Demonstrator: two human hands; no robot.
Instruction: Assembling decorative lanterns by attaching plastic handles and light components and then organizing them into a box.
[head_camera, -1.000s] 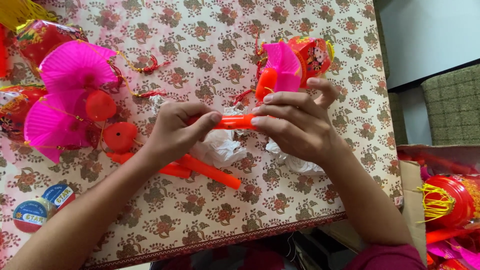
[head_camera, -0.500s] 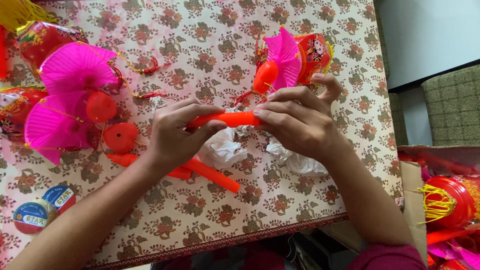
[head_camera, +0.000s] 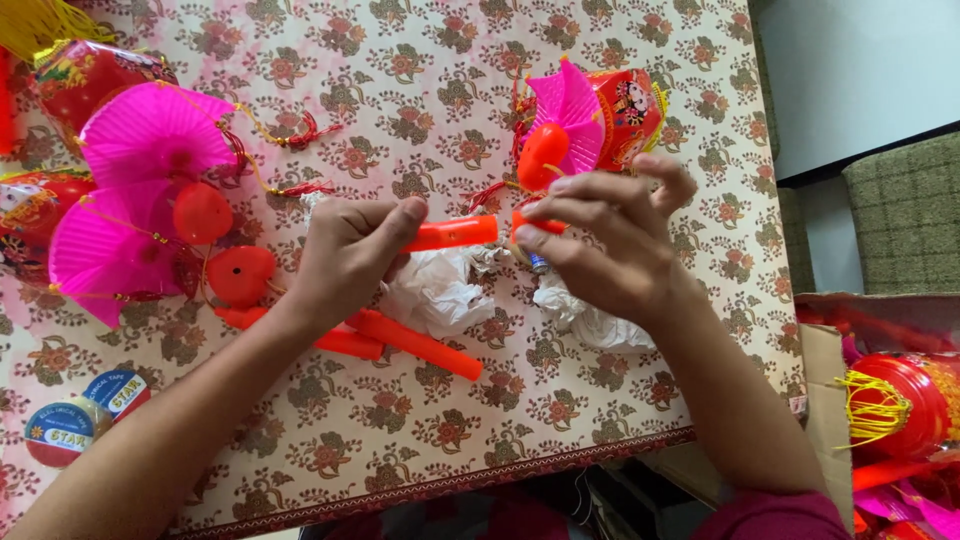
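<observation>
Holding two orange plastic pieces apart over the table (head_camera: 300, 460), which has a floral cloth on it.

Left to right:
- Two tape rolls (head_camera: 85, 415) near the table's front-left edge, touching each other.
- Pink pleated paper fans (head_camera: 130, 190) with gold cord and red discs, far left, beside red lantern parts. Untouched.
- Left hand (head_camera: 345, 255): fingers curled around the left end of an orange tube (head_camera: 452, 233), thumb pressed on top. The tube is level and its open end points at the other hand.
- Under that hand: two more orange tubes (head_camera: 415, 343) lying on the cloth, just beside crumpled white plastic wrap (head_camera: 440, 290).
- Right hand (head_camera: 610, 245): thumb and forefinger pinched on a short orange cap piece (head_camera: 533, 223), other fingers spread. Something small and dark, maybe a battery, shows below the thumb; too small to be sure.
- Behind that hand: one assembled pink-and-red lantern (head_camera: 595, 115) on the table.
- Far right, off the table: an open cardboard box (head_camera: 830, 330) holding more red lantern parts with yellow tassels.

Step, as I read it: handle assembly, with the cap and tube separated by a small gap and roughly in line.

The next move calls for keeping both axes collinear, then closing the gap with a straight push or twist. Whether the joint is threaded or push-fit can't be told. The left grip looks firm enough to react the push.
</observation>
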